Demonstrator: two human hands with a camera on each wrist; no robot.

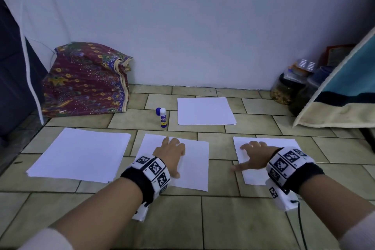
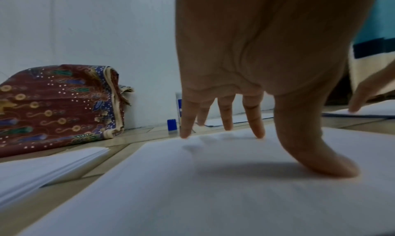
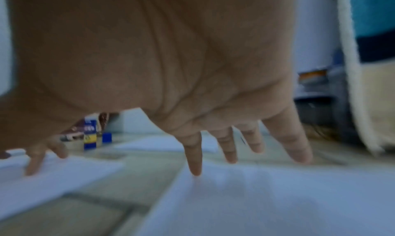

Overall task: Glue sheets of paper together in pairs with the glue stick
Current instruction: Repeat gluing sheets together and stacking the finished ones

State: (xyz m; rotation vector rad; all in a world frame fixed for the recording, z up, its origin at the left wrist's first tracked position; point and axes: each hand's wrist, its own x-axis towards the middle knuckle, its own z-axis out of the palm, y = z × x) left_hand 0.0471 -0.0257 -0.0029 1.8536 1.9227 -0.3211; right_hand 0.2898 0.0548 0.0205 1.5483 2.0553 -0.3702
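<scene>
Two hands are laid on separate sheets on the tiled floor (image 1: 219, 219). In the head view the left hand (image 1: 171, 153) is spread palm down on the middle sheet (image 1: 194, 170), fingers toward its far edge and thumb out to the right; nothing is gripped. The right hand (image 1: 254, 155) is spread likewise over the right sheet (image 1: 249, 176), its thumb reaching past the sheet's left edge toward the floor, and nothing is held. A stack (image 1: 81, 152) of paper is seen at the left, and a further sheet (image 1: 206, 110) lies farther back near the wall. The glue stick (image 1: 163, 117) stands upright between that far sheet and a patterned cloth bundle (image 1: 85, 81), its blue cap (image 1: 158, 111) just beside it, well apart from both hands. Jars (image 1: 290, 85) are seen at the right, by a blue and cream cloth (image 1: 345, 91). What the left wrist view adds is contact: the fingertips (image 2: 184, 134) and thumb (image 2: 333, 165) are pressed on the sheet (image 2: 192, 189) with the palm arched above it, and the stack's (image 2: 42, 167) layered edge is shown. The right wrist view is blurred; the index fingertip (image 3: 195, 170) is seen touching its sheet (image 3: 278, 197), while contact of the other fingers cannot be told.
</scene>
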